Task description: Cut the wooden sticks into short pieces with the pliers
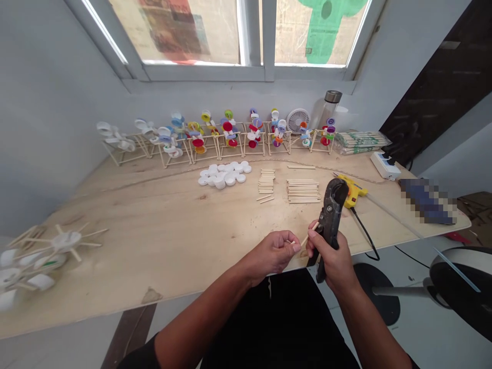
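At six o'clock, above the surface (154, 246), my left hand (271, 253) pinches a stick (308, 237) narrowly, its end held up to the pliers (331, 215) clenched in my right hand (334, 261).

Plywood bench (115, 256): white bottle caps (224, 174), craft sticks (303, 190), probably glue gun (351, 190).
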